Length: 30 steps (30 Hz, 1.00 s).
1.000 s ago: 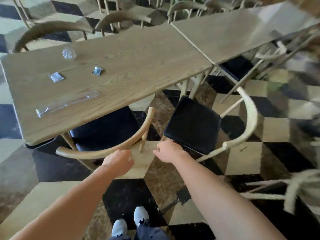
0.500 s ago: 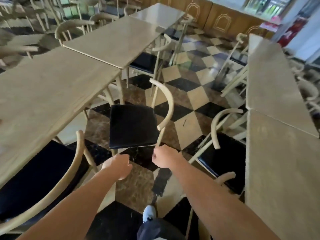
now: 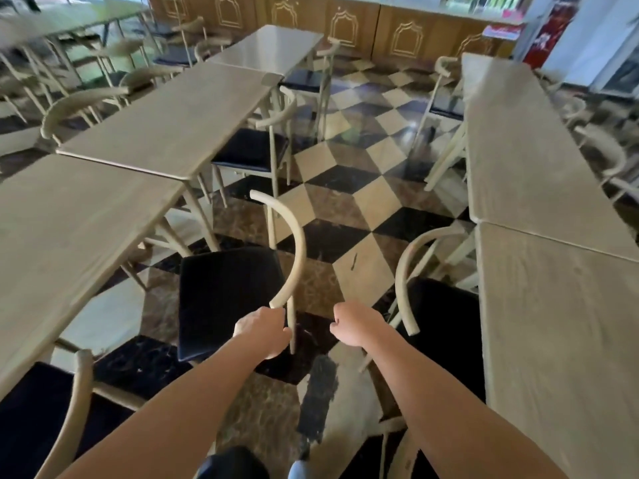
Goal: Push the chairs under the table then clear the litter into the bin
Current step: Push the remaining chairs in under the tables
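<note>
A pale wooden chair (image 3: 224, 299) with a black seat stands pulled out from the long wooden table (image 3: 69, 229) on the left, its curved backrest arching toward me. My left hand (image 3: 262, 331) is at the near tip of that backrest with its fingers curled; whether it grips the wood is hidden. Just to the right, my right hand (image 3: 356, 326) hangs over the floor, curled, with nothing in it. No litter or bin is in view.
Another chair (image 3: 76, 392) sits partly under the same table at the lower left. On the right, a chair (image 3: 404, 271) stands by a second row of tables (image 3: 553, 340). A checkered floor aisle (image 3: 345, 209) runs between the rows, with more tables and chairs beyond.
My view has swung up and right from the littered tabletop to the aisle. I have stepped past the first chair, and my left hand has come up to the second chair's backrest.
</note>
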{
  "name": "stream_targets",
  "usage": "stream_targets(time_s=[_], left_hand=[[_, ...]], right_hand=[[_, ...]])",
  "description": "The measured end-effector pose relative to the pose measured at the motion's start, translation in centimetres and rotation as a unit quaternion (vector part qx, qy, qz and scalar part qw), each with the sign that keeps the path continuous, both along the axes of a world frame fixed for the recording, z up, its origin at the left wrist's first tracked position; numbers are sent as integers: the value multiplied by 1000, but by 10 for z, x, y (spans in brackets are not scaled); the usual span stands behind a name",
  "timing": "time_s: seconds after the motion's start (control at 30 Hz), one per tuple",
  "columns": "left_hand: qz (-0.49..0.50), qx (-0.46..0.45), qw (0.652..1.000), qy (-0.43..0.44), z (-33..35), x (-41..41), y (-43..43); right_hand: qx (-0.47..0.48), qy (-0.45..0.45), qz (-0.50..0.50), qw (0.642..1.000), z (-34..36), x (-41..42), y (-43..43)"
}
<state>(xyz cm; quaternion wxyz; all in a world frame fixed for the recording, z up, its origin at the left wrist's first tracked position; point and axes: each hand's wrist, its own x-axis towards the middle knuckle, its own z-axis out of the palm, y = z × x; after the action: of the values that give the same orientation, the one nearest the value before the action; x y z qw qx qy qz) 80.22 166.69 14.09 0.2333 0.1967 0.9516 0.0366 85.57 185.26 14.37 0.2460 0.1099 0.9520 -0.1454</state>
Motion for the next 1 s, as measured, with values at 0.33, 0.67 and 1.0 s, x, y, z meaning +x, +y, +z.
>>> stream_targets(time_s=[0.33, 0.67, 1.0], left_hand=[[49, 3, 999, 4, -32, -102, 68], [181, 51, 982, -35, -69, -220, 109], [314, 95, 943, -54, -103, -269, 129]], right_hand=[[19, 12, 53, 998, -33, -111, 60], [49, 108, 160, 980, -59, -265, 99], [87, 70, 348, 931, -87, -370, 116]])
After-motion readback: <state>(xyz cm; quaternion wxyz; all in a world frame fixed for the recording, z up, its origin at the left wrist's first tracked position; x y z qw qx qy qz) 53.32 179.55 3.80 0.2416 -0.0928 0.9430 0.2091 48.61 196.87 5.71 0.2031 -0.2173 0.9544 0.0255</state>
